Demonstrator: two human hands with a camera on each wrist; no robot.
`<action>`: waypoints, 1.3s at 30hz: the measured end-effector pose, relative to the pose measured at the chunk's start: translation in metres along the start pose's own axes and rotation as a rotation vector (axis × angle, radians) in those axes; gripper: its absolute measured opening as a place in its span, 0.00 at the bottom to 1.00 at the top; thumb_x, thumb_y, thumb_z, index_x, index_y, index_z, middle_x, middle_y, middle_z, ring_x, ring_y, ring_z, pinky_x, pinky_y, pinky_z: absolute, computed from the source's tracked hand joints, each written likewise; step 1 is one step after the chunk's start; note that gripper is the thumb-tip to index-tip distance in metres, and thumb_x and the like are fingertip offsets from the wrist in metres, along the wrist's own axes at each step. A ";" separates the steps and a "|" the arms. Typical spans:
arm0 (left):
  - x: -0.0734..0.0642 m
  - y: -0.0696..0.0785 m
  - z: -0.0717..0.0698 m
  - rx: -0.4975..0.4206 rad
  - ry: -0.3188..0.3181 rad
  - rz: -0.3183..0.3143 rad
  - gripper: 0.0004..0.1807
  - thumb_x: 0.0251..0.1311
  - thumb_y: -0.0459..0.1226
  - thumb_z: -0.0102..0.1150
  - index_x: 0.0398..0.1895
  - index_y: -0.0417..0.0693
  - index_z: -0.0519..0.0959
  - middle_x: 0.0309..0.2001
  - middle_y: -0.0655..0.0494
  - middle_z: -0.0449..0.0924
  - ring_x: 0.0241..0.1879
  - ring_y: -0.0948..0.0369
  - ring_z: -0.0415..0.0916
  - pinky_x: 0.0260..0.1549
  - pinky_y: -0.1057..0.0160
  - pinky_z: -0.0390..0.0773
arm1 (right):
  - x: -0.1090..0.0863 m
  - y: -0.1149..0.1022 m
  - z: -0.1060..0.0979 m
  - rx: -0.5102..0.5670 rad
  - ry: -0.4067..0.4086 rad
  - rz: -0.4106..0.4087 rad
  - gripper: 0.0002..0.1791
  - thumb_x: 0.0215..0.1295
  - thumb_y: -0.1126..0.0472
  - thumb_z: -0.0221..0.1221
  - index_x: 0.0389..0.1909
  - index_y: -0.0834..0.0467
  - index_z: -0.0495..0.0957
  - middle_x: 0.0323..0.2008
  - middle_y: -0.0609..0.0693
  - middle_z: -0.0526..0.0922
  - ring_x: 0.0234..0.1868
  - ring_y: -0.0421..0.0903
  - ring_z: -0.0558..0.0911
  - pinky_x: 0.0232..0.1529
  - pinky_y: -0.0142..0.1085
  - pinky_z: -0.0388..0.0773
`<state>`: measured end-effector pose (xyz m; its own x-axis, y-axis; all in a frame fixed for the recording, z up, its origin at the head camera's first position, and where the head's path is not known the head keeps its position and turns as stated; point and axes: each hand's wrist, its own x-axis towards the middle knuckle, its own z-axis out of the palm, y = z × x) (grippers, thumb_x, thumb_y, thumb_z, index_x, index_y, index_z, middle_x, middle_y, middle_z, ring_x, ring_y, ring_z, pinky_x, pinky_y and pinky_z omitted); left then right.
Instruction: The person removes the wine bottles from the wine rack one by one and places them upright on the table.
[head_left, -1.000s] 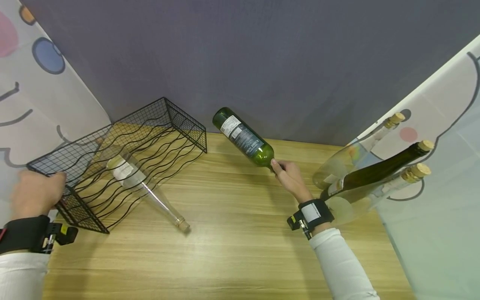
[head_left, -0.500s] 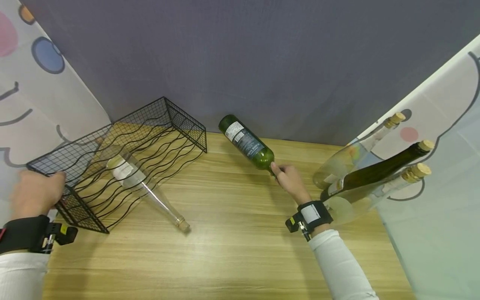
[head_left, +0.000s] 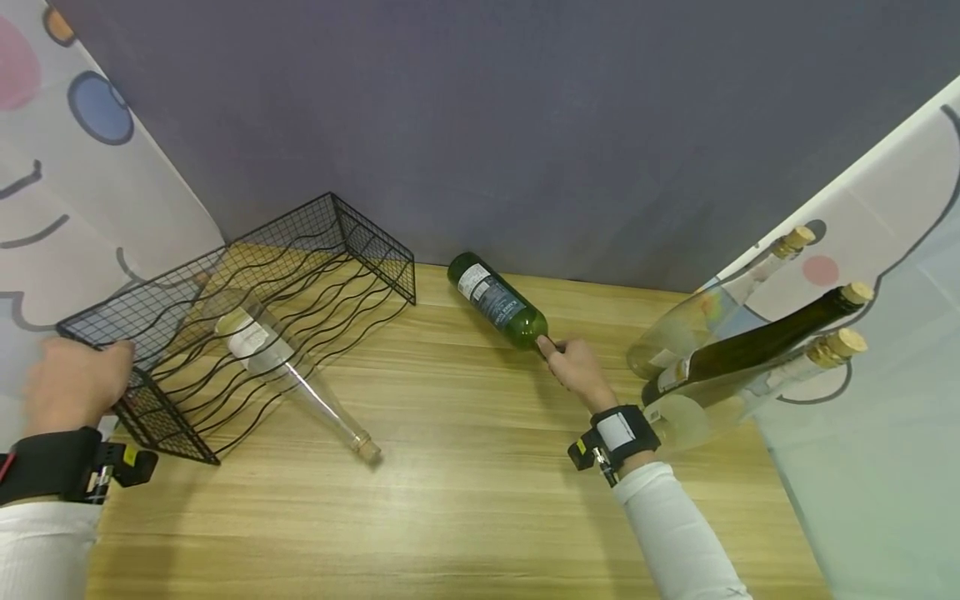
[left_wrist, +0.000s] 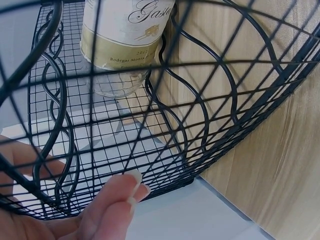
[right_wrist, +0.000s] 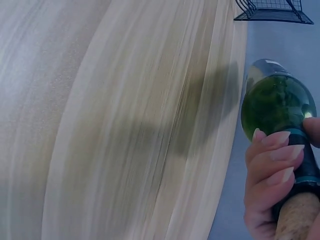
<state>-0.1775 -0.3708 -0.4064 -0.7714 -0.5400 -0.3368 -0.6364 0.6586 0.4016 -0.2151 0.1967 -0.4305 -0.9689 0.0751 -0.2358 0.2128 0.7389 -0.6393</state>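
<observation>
My right hand [head_left: 573, 367] holds a green wine bottle [head_left: 498, 302] by its neck, thumb on one side and fingers curled round the other. Its dark label faces up and its base points to the back left. The right wrist view shows a cork [right_wrist: 300, 217] below the fingers. At the left, my left hand [head_left: 78, 379] grips the near end of a black wire wine rack [head_left: 375, 242]; its fingertips [left_wrist: 131, 182] show beside the mesh. Lying across the rack's wavy wires is a clear corked bottle [head_left: 307, 392] with a pale label, its neck jutting over the front.
Three corked bottles stand at the right: a clear one [head_left: 686, 329] at the back, a dark green one [head_left: 757, 342] in the middle, another clear one [head_left: 686, 421] nearest. A grey wall [head_left: 487, 142] closes the back of the wooden table [head_left: 420, 525].
The green bottle's base has come down and slightly right, toward the tabletop, while my right hand shifts a little nearer. My left hand, the rack and the clear bottle in it stay put.
</observation>
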 end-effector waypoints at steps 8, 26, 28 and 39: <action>-0.003 0.003 -0.001 0.003 -0.003 0.012 0.47 0.69 0.50 0.30 0.66 0.12 0.31 0.59 0.06 0.50 0.54 0.21 0.57 0.44 0.30 0.69 | -0.001 0.003 0.001 0.018 -0.015 0.038 0.28 0.71 0.46 0.47 0.25 0.66 0.78 0.13 0.45 0.69 0.15 0.42 0.68 0.17 0.33 0.63; -0.004 0.003 -0.002 0.004 -0.010 0.004 0.48 0.69 0.51 0.30 0.66 0.12 0.30 0.59 0.06 0.50 0.52 0.22 0.59 0.41 0.31 0.71 | -0.002 0.002 0.005 0.034 -0.056 0.026 0.25 0.70 0.50 0.49 0.34 0.70 0.80 0.19 0.53 0.75 0.15 0.41 0.68 0.17 0.32 0.63; -0.004 0.002 -0.001 -0.005 -0.005 0.005 0.47 0.69 0.50 0.30 0.66 0.12 0.31 0.59 0.07 0.51 0.51 0.23 0.60 0.40 0.32 0.71 | -0.003 0.000 0.004 0.050 -0.095 0.017 0.24 0.71 0.52 0.49 0.39 0.71 0.79 0.22 0.55 0.77 0.15 0.41 0.68 0.17 0.31 0.64; -0.001 0.000 -0.001 -0.005 -0.004 0.025 0.46 0.69 0.50 0.31 0.66 0.10 0.35 0.48 0.11 0.57 0.43 0.27 0.66 0.31 0.38 0.72 | -0.011 -0.006 -0.003 0.072 -0.224 -0.039 0.26 0.77 0.49 0.42 0.48 0.70 0.73 0.33 0.63 0.78 0.17 0.41 0.76 0.21 0.34 0.78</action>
<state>-0.1765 -0.3709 -0.4055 -0.7871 -0.5210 -0.3302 -0.6168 0.6695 0.4139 -0.2063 0.1937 -0.4218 -0.9260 -0.1087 -0.3616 0.1923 0.6883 -0.6995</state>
